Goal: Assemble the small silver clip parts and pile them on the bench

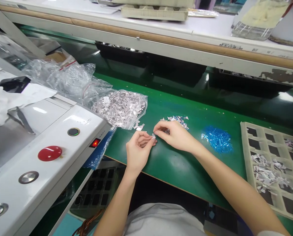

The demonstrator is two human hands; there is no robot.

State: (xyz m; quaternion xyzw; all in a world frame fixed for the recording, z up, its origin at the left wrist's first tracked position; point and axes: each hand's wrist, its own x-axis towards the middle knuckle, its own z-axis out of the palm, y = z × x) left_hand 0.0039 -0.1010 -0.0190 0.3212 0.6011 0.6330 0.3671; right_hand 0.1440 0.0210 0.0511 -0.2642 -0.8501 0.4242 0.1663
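Note:
My left hand (138, 150) pinches a small silvery flat piece (153, 135) between thumb and fingertips, just above the green table. My right hand (173, 133) comes in from the right with thumb and forefinger closed at the upper edge of that piece. What sits between the right fingertips is too small to make out. Behind the right hand lies a loose pile of small silver and blue-filmed pieces (182, 122), partly hidden by it. A clear plastic bag of many similar pieces (123, 108) lies beyond my left hand, with a few loose pieces (138, 127) at its mouth.
A heap of blue film tabs (219, 139) lies right of my hands. Farther right, a cream compartment tray (245, 147) holds more silver pieces. A white machine with a red button (50, 153) stands at left, near crumpled plastic bags (65, 77). A shelf (161, 31) spans the back.

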